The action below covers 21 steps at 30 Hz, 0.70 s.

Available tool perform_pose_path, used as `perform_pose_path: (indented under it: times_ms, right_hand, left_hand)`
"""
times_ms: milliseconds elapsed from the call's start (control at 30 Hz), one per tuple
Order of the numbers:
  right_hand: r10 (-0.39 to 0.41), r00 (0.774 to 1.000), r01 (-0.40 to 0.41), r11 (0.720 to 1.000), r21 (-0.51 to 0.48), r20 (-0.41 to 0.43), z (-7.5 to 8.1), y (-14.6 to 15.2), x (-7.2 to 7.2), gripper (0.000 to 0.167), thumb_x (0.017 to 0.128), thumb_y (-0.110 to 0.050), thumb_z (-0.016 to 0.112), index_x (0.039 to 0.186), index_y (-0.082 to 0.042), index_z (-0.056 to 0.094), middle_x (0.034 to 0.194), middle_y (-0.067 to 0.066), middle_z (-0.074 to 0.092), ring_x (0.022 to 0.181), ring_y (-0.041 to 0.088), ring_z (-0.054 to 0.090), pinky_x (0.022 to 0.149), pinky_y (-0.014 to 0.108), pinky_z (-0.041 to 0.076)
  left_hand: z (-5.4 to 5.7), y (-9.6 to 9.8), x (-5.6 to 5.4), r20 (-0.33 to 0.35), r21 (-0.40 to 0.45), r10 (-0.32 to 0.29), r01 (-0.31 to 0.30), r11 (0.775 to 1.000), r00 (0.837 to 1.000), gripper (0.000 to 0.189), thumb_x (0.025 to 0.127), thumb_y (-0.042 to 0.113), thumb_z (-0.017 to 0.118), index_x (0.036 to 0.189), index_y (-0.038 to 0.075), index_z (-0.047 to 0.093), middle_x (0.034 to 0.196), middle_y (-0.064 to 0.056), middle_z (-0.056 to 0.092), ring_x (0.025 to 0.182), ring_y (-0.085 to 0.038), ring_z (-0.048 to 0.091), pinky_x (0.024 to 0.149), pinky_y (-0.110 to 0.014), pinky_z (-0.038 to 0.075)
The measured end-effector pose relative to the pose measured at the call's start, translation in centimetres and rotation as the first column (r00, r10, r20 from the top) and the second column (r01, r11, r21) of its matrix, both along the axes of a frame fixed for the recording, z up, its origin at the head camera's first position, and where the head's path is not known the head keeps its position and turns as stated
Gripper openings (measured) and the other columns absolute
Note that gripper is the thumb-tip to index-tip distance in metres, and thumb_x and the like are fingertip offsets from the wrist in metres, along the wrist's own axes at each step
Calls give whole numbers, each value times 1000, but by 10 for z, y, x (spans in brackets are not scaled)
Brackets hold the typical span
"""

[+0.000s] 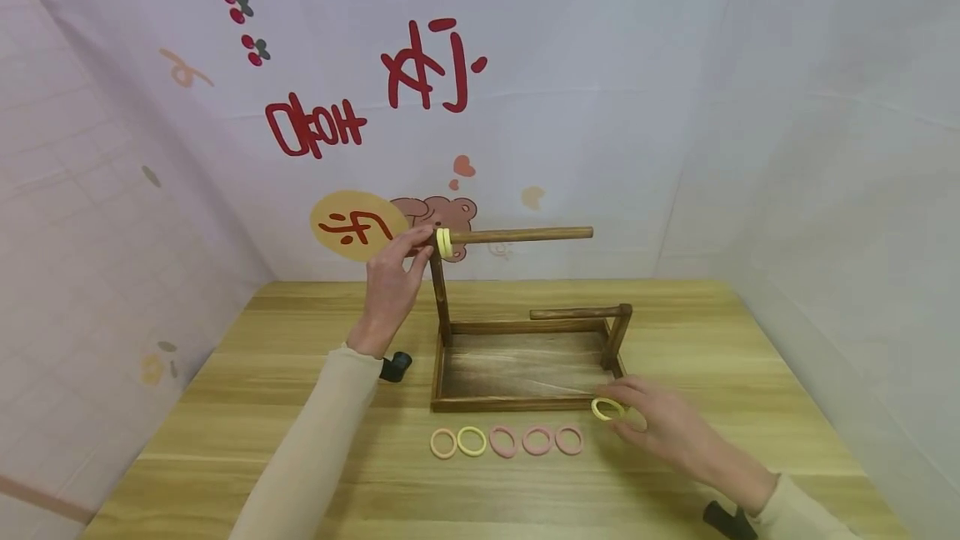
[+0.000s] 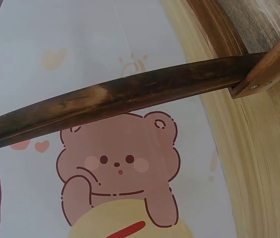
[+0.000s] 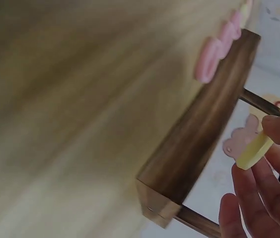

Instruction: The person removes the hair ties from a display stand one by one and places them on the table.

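Right hand, low, extended: thumb and fingers pinching one yellow ring at the front right of the tray. Left hand, raised: fingers gripping the tall post beside threaded yellow rings.

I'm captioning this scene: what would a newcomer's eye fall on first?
Probably the bold red lettering on the pale backdrop, above the wooden stand. Next, the left hand at the top of the tall post, beside yellow rings on the long rod, and the right hand holding another yellow ring near the stand's front right corner.
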State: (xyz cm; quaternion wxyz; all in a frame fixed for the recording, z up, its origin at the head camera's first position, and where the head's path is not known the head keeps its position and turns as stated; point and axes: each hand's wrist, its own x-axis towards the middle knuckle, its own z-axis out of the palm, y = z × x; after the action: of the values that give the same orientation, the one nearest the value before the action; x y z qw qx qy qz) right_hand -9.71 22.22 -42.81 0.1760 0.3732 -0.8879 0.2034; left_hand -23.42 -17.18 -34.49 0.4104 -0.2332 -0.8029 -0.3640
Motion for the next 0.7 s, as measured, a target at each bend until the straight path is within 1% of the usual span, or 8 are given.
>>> perform_pose_path:
  times_ms: [133,200,400,500,700]
  right_hand:
    - [12,999,-12,1000,21,35,-9,1,3,51,72,-2,90,120,-6,72,112,2,73,95,21,72,79,39,63]
    - [6,999,-7,999,34,51,-12,2,3,51,72,-3,90,119,-6,73,113,3,73,97,22,72,80,41,63]
    - [-8,994,-1,996,86,108,-19,-1,5,45,75,-8,89,118,-5,73,115,6,74,102,27,71,85,46,61]
    - [-13,991,-1,994,105,136,-22,-3,5,43,76,-10,88,116,-5,74,113,5,74,101,26,71,85,45,61]
    - [-27,983,6,994,113,181,-26,-4,3,41,74,-9,88,112,-7,74,108,3,73,98,24,71,84,42,61]
  left_hand:
    - [0,0,0,6,0,2,-2,1000,1000,29,93,0,75,122,-3,72,121,-18,73,93,-33,75,83,-47,62]
    - [0,0,0,9,1,-1,1,1000,1000,29,94,0,74,122,-3,72,122,-18,73,93,-33,75,83,-46,62]
    - [0,-1,0,9,14,-8,8,1000,1000,28,94,0,74,122,-3,72,122,-17,73,93,-32,75,83,-45,63]
    - [1,-1,0,10,15,-10,9,1000,1000,28,94,0,74,122,-3,72,121,-17,73,93,-32,75,83,-45,63]
    - [2,-1,1,33,15,-12,11,1000,999,29,94,0,74,123,-3,72,121,-18,73,93,-33,75,84,-46,62]
